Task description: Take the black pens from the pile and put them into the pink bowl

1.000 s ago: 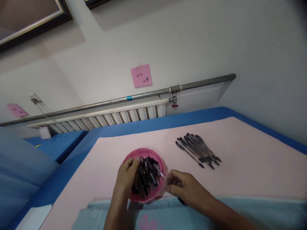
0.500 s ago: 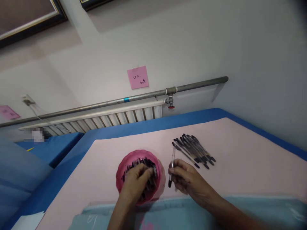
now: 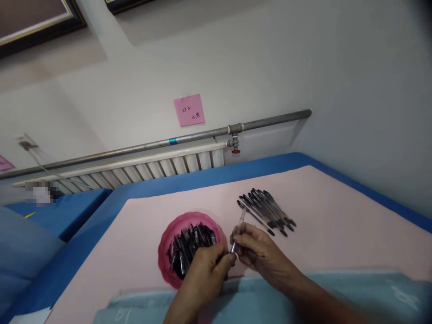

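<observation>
My right hand (image 3: 258,247) pinches a slim clear pen (image 3: 241,218) between thumb and fingers, its pale end pointing up and away. Against the pen's lower end, my left hand (image 3: 211,270) is closed with thumb and forefinger together. A small dark piece, seemingly a pen cap, shows at those left fingertips, mostly covered. Just left of the hands stands a pink scalloped bowl (image 3: 164,261) holding many black, glossy pieces (image 3: 189,240) that look like pen caps. Beyond my right hand lies a fanned pile of black-ended clear pens (image 3: 268,209).
A pale pink sheet (image 3: 337,225) covers the blue-edged table (image 3: 297,158). Light blue cloth (image 3: 303,299) lies along the near edge. Behind the table are a white radiator (image 3: 182,164), a grey pipe (image 3: 141,150) with a red-handled valve (image 3: 235,152), and a pink note (image 3: 189,110).
My left hand has come out of the bowl to the right and meets the lower end of the pen. My right hand still holds the pen, now tilted more. The view has shifted slightly.
</observation>
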Motion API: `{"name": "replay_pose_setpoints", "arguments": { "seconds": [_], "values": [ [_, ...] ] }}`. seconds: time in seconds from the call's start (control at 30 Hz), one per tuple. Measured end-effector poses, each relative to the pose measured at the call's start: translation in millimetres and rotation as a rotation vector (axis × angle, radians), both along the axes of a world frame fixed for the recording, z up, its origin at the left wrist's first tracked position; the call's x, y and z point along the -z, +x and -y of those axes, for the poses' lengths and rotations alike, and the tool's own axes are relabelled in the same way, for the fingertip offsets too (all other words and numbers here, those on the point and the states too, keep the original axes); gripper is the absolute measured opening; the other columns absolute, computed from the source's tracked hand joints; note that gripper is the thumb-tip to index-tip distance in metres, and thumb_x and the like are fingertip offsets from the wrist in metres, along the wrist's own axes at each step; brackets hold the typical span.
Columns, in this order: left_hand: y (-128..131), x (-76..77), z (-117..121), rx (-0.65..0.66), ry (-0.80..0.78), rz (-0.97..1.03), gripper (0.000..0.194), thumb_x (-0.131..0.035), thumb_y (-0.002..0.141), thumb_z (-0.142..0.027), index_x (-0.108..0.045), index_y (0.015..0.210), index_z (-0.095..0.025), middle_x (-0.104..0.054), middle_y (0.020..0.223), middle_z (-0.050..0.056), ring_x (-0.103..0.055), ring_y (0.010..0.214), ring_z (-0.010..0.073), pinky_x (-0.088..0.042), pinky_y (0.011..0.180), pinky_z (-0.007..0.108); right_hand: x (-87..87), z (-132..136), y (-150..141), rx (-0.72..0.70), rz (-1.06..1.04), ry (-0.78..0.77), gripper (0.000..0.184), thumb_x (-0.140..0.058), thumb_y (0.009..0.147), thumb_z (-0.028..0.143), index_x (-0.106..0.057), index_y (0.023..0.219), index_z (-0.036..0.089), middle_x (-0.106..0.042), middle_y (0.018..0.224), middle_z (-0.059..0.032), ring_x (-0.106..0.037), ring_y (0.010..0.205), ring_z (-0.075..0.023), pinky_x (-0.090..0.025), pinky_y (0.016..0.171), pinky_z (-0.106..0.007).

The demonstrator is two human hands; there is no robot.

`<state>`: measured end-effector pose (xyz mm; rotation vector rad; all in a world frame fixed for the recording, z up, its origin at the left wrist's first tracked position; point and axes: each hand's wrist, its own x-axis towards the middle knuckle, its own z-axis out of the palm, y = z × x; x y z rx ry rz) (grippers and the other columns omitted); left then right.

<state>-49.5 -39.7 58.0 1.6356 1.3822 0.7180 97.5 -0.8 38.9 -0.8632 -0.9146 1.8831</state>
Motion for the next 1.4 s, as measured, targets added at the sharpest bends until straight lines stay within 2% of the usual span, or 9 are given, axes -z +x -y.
{"name": "replay_pose_setpoints", "arguments": {
  "seconds": [0.1, 0.3, 0.5, 0.67, 0.9, 1.03, 1.13, 1.27, 1.4],
  "values": [
    [0.6, 2.2, 0.2, 0.011, -0.13, 0.151, 0.037, -0.037, 0.084, -0.046, -0.052, 0.067, -0.017, -0.045, 0.051, -0.003, -0.036, 0.044, 0.0092, -0.025, 0.045, 0.022, -2.0, -0.1, 0.9, -0.001, -0.108, 0.016, 0.022, -0.069, 0.065, 0.028, -0.053, 0.075, 0.018, -0.055, 0.062, 0.0033, -0.045, 0.048, -0.0065, -0.03, 0.044, -0.019],
    [3.0, 0.9, -0.7, -0.065, 0.007, 0.095, 0.029, -0.058, 0.073, -0.043, -0.055, 0.067, -0.015, -0.045, 0.057, -0.003, -0.037, 0.054, 0.0091, -0.027, 0.048, 0.02, -0.1, 2.1, -1.2, 0.029, -0.08, 0.035, 0.018, -0.068, 0.066, 0.025, -0.054, 0.073, 0.017, -0.054, 0.058, 0.0027, -0.047, 0.051, -0.0082, -0.031, 0.046, -0.02],
    [-0.6, 2.4, 0.7, 0.002, -0.28, 0.32, 0.043, -0.038, 0.081, -0.055, -0.052, 0.07, -0.016, -0.046, 0.05, -0.003, -0.037, 0.039, 0.0078, -0.025, 0.04, 0.021, -1.4, 3.5, -1.1, 0.005, -0.149, 0.036, 0.018, -0.068, 0.066, 0.024, -0.056, 0.078, 0.017, -0.055, 0.063, 0.0019, -0.047, 0.051, -0.008, -0.032, 0.047, -0.021],
    [-2.2, 4.5, -1.9, -0.098, -0.084, 0.223, 0.035, -0.06, 0.071, -0.049, -0.047, 0.063, -0.017, -0.042, 0.051, -0.006, -0.037, 0.044, 0.0061, -0.026, 0.042, 0.019, -1.2, 3.4, -1.1, 0.01, -0.128, 0.04, 0.016, -0.067, 0.066, 0.024, -0.055, 0.075, 0.017, -0.056, 0.063, 0.0017, -0.046, 0.05, -0.0077, -0.031, 0.045, -0.02],
    [-2.5, 2.4, 1.6, -0.021, -0.319, 0.411, 0.038, -0.049, 0.077, -0.053, -0.051, 0.069, -0.016, -0.043, 0.049, -0.005, -0.033, 0.038, 0.005, -0.02, 0.037, 0.019, -3.7, 2.2, -2.4, 0.024, -0.142, 0.038, 0.019, -0.069, 0.064, 0.025, -0.056, 0.076, 0.017, -0.055, 0.062, 0.0019, -0.047, 0.05, -0.0081, -0.031, 0.045, -0.02],
    [-8.3, 3.9, -2.2, -0.085, -0.269, 0.352, 0.038, -0.057, 0.07, -0.054, -0.043, 0.062, -0.019, -0.038, 0.044, -0.008, -0.029, 0.037, 0.0048, -0.02, 0.037, 0.019, -4.6, 1.5, -3.1, 0.06, -0.085, 0.055, 0.018, -0.068, 0.065, 0.027, -0.055, 0.074, 0.017, -0.052, 0.058, 0.0039, -0.046, 0.049, -0.0076, -0.033, 0.046, -0.021],
    [-24.1, 3.5, -8.4, -0.252, -0.21, 0.291, 0.038, -0.055, 0.071, -0.053, -0.042, 0.059, -0.019, -0.041, 0.046, -0.007, -0.032, 0.04, 0.0063, -0.022, 0.04, 0.02, -4.3, 1.4, -6.8, 0.052, 0.115, 0.102, 0.015, -0.063, 0.069, 0.029, -0.053, 0.071, 0.018, -0.049, 0.051, 0.0061, -0.042, 0.044, -0.0066, -0.031, 0.044, -0.02],
    [-45.8, 4.1, -16.5, -0.446, -0.024, 0.006, 0.033, -0.055, 0.072, -0.044, -0.049, 0.053, -0.018, -0.048, 0.049, -0.003, -0.042, 0.047, 0.0108, -0.028, 0.047, 0.023, -4.0, 0.5, -20.2, -0.031, 0.385, 0.226, 0.01, -0.06, 0.071, 0.025, -0.055, 0.075, 0.019, -0.046, 0.048, 0.0078, -0.041, 0.042, -0.0075, -0.029, 0.04, -0.02],
    [-52.8, 6.9, -19.8, -0.473, 0.055, -0.222, 0.029, -0.054, 0.074, -0.038, -0.057, 0.053, -0.019, -0.056, 0.053, 0.002, -0.049, 0.052, 0.0152, -0.028, 0.051, 0.025, -4.4, -1.4, -29.6, -0.029, 0.562, 0.421, 0.016, -0.06, 0.07, 0.02, -0.06, 0.086, 0.019, -0.054, 0.06, 0.0041, -0.05, 0.054, -0.0111, -0.038, 0.051, -0.023]
  ]
}}
